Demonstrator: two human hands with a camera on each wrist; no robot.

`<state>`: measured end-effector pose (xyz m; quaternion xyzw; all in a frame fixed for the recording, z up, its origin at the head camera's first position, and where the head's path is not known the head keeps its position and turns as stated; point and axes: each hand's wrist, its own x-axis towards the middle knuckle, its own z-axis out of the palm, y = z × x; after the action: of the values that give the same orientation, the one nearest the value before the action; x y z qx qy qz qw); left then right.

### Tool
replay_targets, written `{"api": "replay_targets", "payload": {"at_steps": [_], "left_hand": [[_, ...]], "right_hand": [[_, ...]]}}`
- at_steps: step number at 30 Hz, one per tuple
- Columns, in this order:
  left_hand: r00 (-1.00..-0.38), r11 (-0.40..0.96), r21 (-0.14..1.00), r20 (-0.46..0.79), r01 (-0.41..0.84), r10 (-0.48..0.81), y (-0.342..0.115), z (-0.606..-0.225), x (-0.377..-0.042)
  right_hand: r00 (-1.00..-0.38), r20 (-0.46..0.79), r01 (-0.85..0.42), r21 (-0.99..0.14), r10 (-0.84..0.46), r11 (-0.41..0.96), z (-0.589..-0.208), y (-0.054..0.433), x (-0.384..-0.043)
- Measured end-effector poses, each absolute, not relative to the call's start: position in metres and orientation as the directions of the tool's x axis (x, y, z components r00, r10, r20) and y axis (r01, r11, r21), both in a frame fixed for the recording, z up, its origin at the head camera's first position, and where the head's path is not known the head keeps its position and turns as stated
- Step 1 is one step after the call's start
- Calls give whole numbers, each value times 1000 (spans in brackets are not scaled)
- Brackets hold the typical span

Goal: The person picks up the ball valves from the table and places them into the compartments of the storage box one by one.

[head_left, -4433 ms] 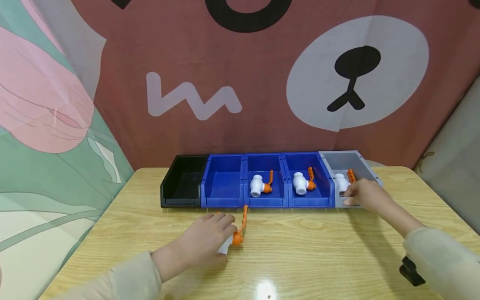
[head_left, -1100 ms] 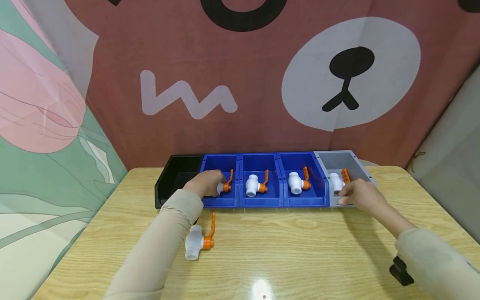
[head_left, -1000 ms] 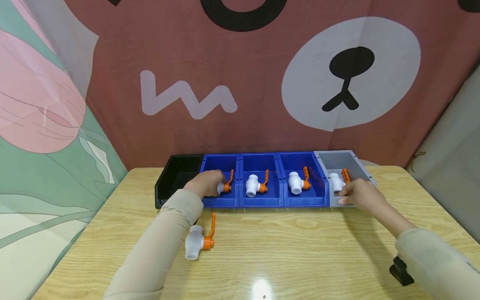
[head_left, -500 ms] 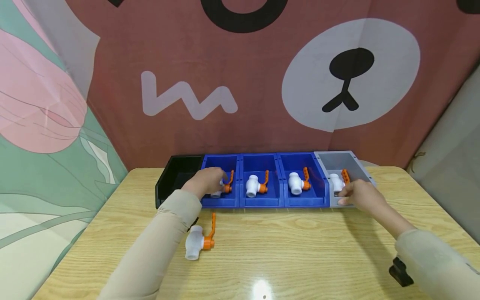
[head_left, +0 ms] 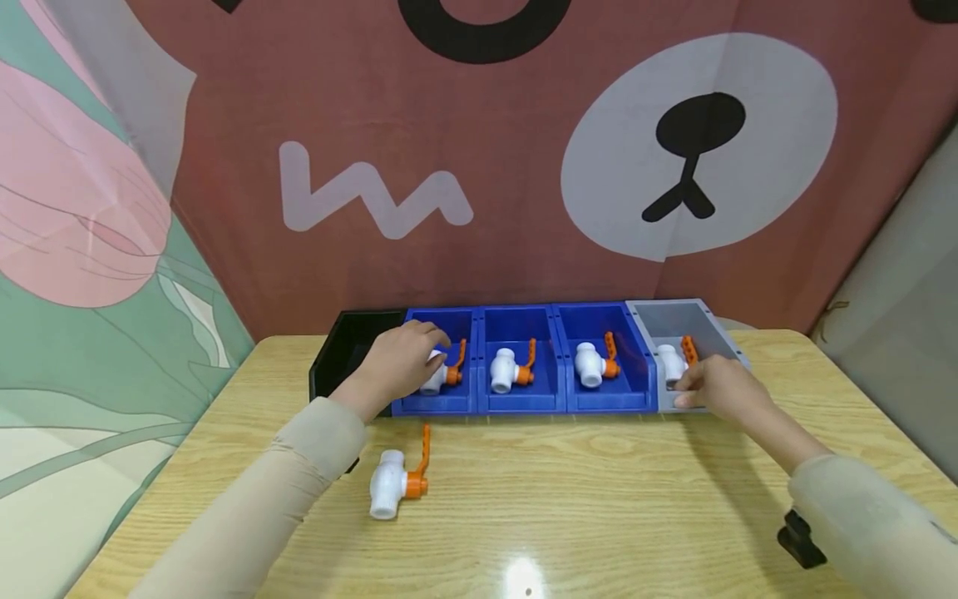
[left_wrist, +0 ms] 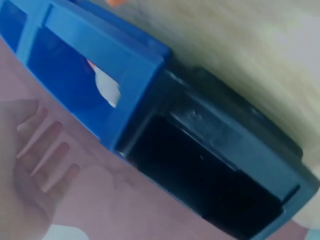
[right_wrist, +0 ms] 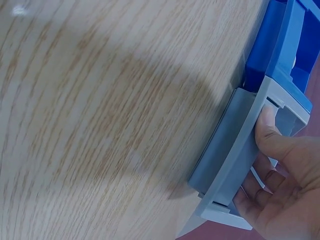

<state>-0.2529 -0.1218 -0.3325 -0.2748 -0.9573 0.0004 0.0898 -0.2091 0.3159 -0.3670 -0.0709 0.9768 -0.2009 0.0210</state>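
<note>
My left hand (head_left: 400, 359) hovers above the left blue bin (head_left: 441, 405), its fingers loosely spread and holding nothing. Just below lies a white ball valve (head_left: 432, 384) with an orange lever, apart from the hand as far as the left wrist view shows. At the far right, my right hand (right_wrist: 285, 170) grips the front lip of the grey bin (right_wrist: 232, 165), thumb on one side and fingers curled on the other. Behind those fingers sits another ball valve (head_left: 669, 364), partly hidden. One more ball valve (head_left: 386, 485) lies on the table in front of the bins.
The black bin (head_left: 346, 353) closes the row at the left. Ball valves also lie in the middle blue bin (head_left: 521, 404) and the right blue bin (head_left: 609, 404). A patterned cloth (head_left: 516, 266) hangs right behind the wooden table (head_left: 569, 491).
Earlier, my left hand set a ball valve into the left blue bin. It has now let go and drawn up and back leftward. My right hand stays at the grey bin.
</note>
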Motion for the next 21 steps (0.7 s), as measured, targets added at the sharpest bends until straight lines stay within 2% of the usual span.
{"api": "replay_targets", "payload": {"at_steps": [7,15,21], "left_hand": [[-846,865,44,239,499,476,-124,-333,-231],[-763,810,-3,333,587,554,-132,-340,-209],[-731,779,-31,325,626,600,-135,-347,-194]], "right_hand": [[-990,-2,-127,-394,-139,910,-369,317,-209],[-992,-13,-112,-401,-129,909,-368,316,-209],[-992,-10,-109,-398,-124,911,-368,316,-208]]}}
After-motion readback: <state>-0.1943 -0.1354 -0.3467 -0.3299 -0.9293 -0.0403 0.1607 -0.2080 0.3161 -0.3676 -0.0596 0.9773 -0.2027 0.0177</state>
